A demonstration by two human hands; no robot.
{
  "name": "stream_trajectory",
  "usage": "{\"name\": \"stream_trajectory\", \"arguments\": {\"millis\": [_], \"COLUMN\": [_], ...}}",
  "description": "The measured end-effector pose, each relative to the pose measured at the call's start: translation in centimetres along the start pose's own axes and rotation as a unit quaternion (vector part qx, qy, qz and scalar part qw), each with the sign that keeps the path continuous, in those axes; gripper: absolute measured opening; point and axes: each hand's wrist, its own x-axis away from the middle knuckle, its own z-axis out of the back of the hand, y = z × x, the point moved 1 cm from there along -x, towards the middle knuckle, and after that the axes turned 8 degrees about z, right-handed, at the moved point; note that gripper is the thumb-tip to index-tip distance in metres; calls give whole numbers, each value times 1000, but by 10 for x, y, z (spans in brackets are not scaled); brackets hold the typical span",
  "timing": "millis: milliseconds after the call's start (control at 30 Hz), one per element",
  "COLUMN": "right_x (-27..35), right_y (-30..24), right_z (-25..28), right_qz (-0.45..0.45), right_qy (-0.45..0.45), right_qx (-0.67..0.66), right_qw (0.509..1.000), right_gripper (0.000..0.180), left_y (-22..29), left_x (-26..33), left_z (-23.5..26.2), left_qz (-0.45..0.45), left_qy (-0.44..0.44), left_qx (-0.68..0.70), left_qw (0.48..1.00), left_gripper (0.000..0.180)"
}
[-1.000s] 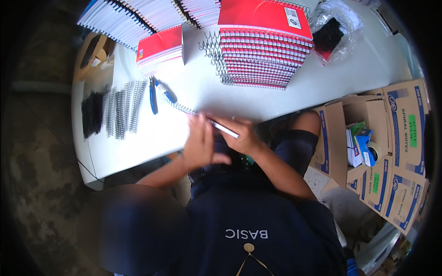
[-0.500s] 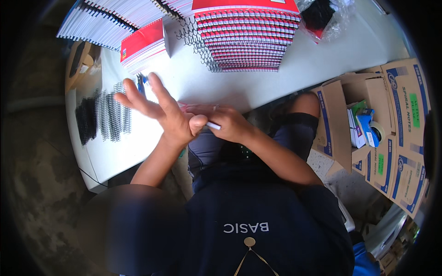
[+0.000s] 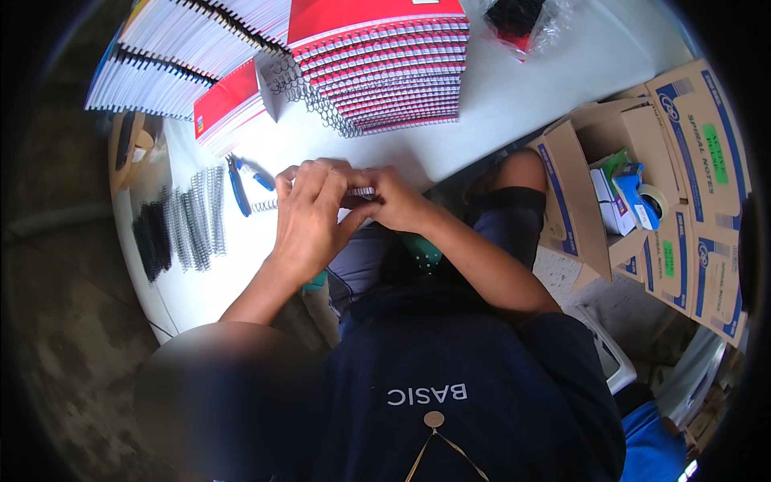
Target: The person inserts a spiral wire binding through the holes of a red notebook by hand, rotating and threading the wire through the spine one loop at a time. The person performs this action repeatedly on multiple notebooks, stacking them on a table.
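Both my hands meet over the near edge of the white table. My right hand grips a small notebook, of which only a pale edge with wire loops shows between my hands. My left hand is curled over the notebook's left part, thumb toward my right hand; its fingers hide most of it. A clear-grey spiral coil sticks out to the left from under my left hand. Just beyond that coil lie pliers with blue-and-black handles.
Loose grey coils and black coils lie at left. Behind stand a tall stack of red spiral notebooks, red-covered pads and thicker coil-bound books. An open carton with tape stands right; a plastic-wrapped bundle lies far right.
My left hand was raised with fingers spread; it has come down and closed at the notebook beside my right hand. The view has shifted a little, and the pliers now show fully.
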Motion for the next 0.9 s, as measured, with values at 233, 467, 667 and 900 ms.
{"name": "stream_trajectory", "arguments": {"millis": [233, 467, 667, 900], "right_x": [0, -2, -10, -78], "right_y": [-4, -29, -126, -146], "right_z": [4, 1, 51, 135], "right_qz": [-58, 4, 322, 394], "right_qy": [-31, -39, 109, 115], "right_qx": [97, 56, 120, 257], "right_qw": [993, 998, 933, 875], "right_gripper": [21, 20, 28, 31], "left_y": [5, 14, 20, 1], "left_x": [-6, -7, -33, -114], "left_z": [7, 19, 104, 50], "left_qz": [-29, -10, 32, -40], "left_qy": [-12, -11, 25, 234], "left_qx": [-33, -92, 88, 35], "left_qw": [999, 996, 995, 971], "left_gripper": [23, 28, 35, 33]}}
